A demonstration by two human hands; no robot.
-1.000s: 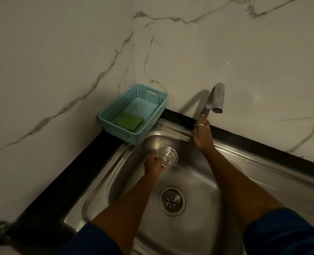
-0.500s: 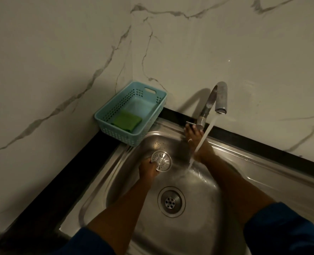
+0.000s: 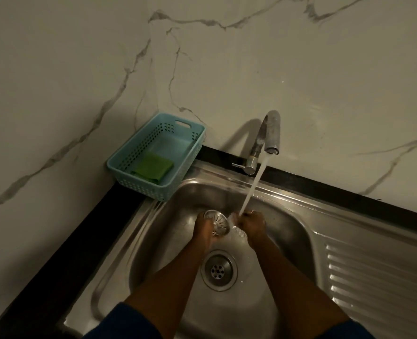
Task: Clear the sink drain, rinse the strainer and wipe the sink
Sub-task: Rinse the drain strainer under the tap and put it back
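Note:
A round metal strainer is held tilted over the steel sink basin by my left hand, which grips its left edge. My right hand sits just right of the strainer with fingers curled, and the water stream from the tap lands on it. Whether that hand touches the strainer is hidden by the splash. The open drain lies below, between my forearms.
A light blue plastic basket with a green sponge stands at the sink's back left corner. The ridged drainboard extends to the right. Marble walls close off the left and back.
My right hand left the tap lever and dropped under the running water beside the strainer. Water started flowing. My left hand kept the strainer, shifting it slightly toward the stream.

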